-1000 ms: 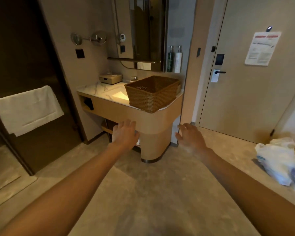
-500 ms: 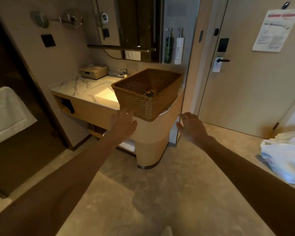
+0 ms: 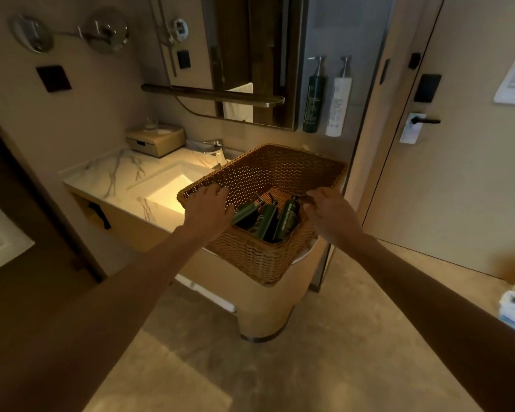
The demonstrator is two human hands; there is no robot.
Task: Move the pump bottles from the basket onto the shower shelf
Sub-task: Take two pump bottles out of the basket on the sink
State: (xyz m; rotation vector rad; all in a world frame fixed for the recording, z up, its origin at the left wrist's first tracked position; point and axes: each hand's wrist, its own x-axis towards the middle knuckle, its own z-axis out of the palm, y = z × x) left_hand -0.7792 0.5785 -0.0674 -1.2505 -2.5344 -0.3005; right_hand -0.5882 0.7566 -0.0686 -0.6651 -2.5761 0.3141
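Pump bottles (image 3: 265,217) between both hands (image 3: 208,209)

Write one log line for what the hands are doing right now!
stage: reaching basket | left hand: on wicker basket rim | right hand: at rim | dark green pump bottles: lying inside | shelf: unseen

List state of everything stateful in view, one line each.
left hand: on basket rim, fingers curled over it
right hand: on basket rim, grip unclear
basket: on vanity corner, overhanging the edge
pump bottles: inside basket, lying tilted
wall dispensers: upright, mounted beside mirror
faucet: no water seen
door: shut
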